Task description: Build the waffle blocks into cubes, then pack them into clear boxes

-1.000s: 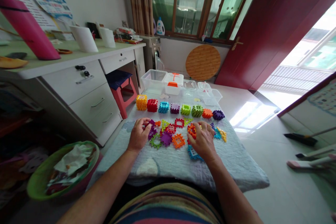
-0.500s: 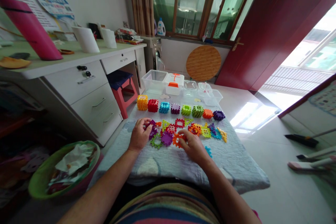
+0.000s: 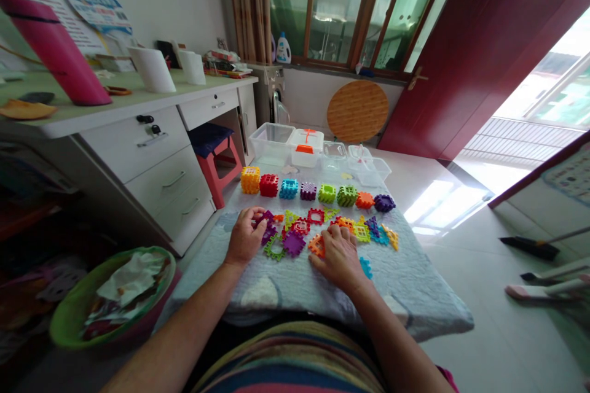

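On a quilted grey-blue table cover [image 3: 299,285] lie several flat, toothed plastic puzzle tiles in many colours [image 3: 318,224]. Behind them stands a row of assembled cubes [image 3: 318,191], yellow at the left to purple at the right. My left hand [image 3: 244,238] is curled round a purple tile [image 3: 267,228] at the left end of the pile. My right hand [image 3: 338,255] lies over an orange tile [image 3: 317,244], fingers bent down on it. A blue tile [image 3: 365,266] shows just right of that hand.
Clear plastic boxes [image 3: 276,141] sit at the table's far edge. A white desk with drawers [image 3: 152,147] and a red stool [image 3: 214,163] stand to the left. A green basin of scraps [image 3: 110,295] is on the floor at left. A red door [image 3: 483,43] stands open at right.
My right hand moved left from the orange piece at the pile's right side to the orange tile in the middle, uncovering the blue tile. The left hand stayed on the purple tile.
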Available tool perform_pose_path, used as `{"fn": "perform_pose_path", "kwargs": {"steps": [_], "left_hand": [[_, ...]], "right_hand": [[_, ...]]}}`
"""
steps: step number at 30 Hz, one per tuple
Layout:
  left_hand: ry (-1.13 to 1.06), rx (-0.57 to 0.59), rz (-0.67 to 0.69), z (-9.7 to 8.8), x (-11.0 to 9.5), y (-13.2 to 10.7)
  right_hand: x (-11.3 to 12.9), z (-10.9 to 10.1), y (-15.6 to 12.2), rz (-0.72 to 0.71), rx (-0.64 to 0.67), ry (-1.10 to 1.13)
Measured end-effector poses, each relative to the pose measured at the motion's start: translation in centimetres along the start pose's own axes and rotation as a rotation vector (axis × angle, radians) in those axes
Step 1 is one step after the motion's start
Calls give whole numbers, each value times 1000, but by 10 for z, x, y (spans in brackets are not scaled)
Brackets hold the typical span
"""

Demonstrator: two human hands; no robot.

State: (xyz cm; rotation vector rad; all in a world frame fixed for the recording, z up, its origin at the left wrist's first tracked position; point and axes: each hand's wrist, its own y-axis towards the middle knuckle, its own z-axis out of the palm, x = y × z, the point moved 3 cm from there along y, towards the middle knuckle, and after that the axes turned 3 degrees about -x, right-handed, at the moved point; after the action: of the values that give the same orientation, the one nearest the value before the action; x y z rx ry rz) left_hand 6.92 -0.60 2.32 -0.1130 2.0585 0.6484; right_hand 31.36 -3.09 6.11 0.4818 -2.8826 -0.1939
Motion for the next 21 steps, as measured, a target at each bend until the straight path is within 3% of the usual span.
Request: {"fn": "perform_pose_path", "kwargs": {"steps": [6,10,13,16,21], "left_hand": [[-3,4,15,0,0,0],[-3,5,2,0,1,0],[-11,12,-3,1,2,0],[-11,16,2,1,3,0],[-3,16,9,1,4,0]], "right_hand": [[-11,-3,6,-5,-109,159],[-55,-28,12,104,-319,277],[-85,-41,12,148,-388,291],[-91,-39,10,138,-357,289],[-70,-17,13,123,-208,198]]}}
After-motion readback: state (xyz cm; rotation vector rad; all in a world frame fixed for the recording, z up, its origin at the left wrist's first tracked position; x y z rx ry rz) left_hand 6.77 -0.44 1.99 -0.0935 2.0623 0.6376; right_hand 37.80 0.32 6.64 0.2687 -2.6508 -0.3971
